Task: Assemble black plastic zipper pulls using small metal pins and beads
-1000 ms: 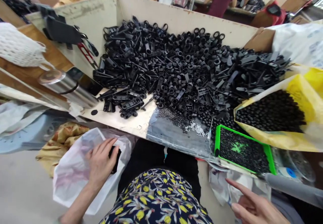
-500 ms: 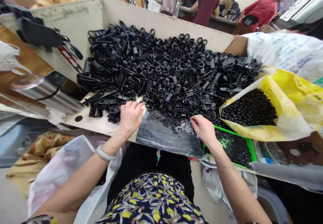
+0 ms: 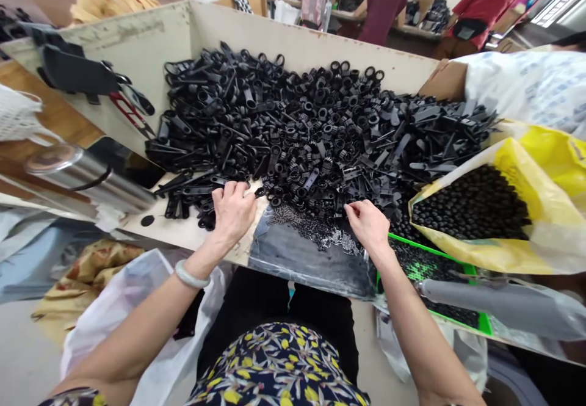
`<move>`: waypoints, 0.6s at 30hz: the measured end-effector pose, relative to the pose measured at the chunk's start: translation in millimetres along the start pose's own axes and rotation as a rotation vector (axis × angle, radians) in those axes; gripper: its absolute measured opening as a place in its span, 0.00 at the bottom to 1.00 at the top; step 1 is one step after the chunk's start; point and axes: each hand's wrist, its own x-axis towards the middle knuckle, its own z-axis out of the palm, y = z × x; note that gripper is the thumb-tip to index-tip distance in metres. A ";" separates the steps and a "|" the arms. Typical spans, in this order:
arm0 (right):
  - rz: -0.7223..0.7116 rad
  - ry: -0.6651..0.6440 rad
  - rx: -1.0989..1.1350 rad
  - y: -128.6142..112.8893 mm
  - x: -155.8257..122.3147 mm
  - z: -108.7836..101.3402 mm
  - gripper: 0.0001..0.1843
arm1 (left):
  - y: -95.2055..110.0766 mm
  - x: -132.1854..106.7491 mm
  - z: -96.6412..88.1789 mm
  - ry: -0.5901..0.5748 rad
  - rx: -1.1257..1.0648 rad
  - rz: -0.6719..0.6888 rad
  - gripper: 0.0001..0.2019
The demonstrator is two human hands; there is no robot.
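A big heap of black plastic parts (image 3: 311,119) fills a walled wooden tray (image 3: 137,39). My left hand (image 3: 232,210) rests at the heap's near left edge, fingers curled and pinching a small black part. My right hand (image 3: 368,223) is at the heap's near edge too, fingers curled over the parts; what it holds is hidden. Between the hands lies a dark mat (image 3: 311,253) strewn with tiny metal pins (image 3: 320,235).
A yellow bag (image 3: 544,168) of black beads sits at the right, a green tray (image 3: 425,265) of tiny black pieces below it. A steel flask (image 3: 86,174) lies at the left, red snips (image 3: 130,110) above. A white plastic bag (image 3: 123,296) hangs by my lap. People work behind.
My left hand came up from the white bag to the heap's edge, and my right hand rose from below to the heap. In the last half second both have only shifted slightly.
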 end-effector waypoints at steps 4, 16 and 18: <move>0.078 -0.085 -0.045 -11.3 20.5 -1.5 0.17 | 12.2 -21.1 -4.9 0.017 -0.122 0.104 0.14; -0.409 0.040 0.034 -39.6 -86.5 -28.3 0.15 | 34.1 -81.5 -12.6 -0.223 -0.423 0.010 0.11; -0.586 0.027 0.042 -54.7 -109.5 -12.7 0.15 | 30.9 -78.4 -11.6 -0.249 -0.528 -0.045 0.06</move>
